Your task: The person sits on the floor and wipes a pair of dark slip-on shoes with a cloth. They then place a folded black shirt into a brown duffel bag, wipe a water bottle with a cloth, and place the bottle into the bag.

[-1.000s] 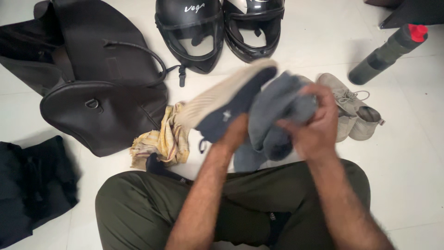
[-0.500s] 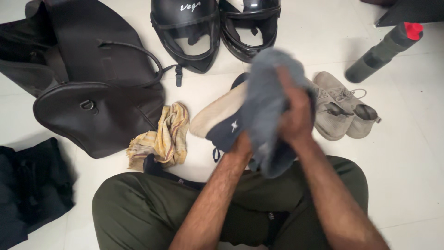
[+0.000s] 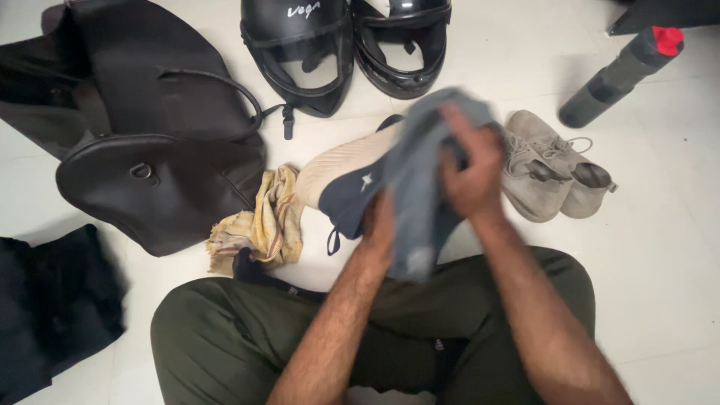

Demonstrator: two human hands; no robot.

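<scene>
The dark blue shoe [image 3: 346,196] with its cream sole sits in the middle of the frame, tipped on its side so the sole faces up and to the left, held clear of the floor above my lap. My left hand [image 3: 380,219] comes up from below and grips it at the heel end, though most of my fingers are hidden behind the shoe and the cloth, so I cannot tell exactly how they close. My right hand [image 3: 470,176] is clenched on a grey cloth [image 3: 420,187], fingers curled and pressing it against the upper of the shoe; the cloth drapes down over the shoe towards my olive green trousers [image 3: 225,337]. Both hands are somewhat blurred.

Just right of my right hand, a pair of grey lace-up shoes [image 3: 551,169] stands on the white tiled floor [image 3: 660,240], side by side and touching each other, their openings showing nothing inside that I can make out. Left of the held shoe lies a crumpled yellow striped rag [image 3: 262,221], touching a dark strap beside my knee.

At the upper left of the frame lies a large dark brown leather bag [image 3: 150,142] with a looped handle, closed, so its contents are hidden. At the top centre two black helmets [image 3: 345,45] rest next to each other, visors facing me. At the upper right a dark bottle with a red cap [image 3: 622,75] lies tilted on the floor. A heap of black fabric [image 3: 52,300] fills the lower left.
</scene>
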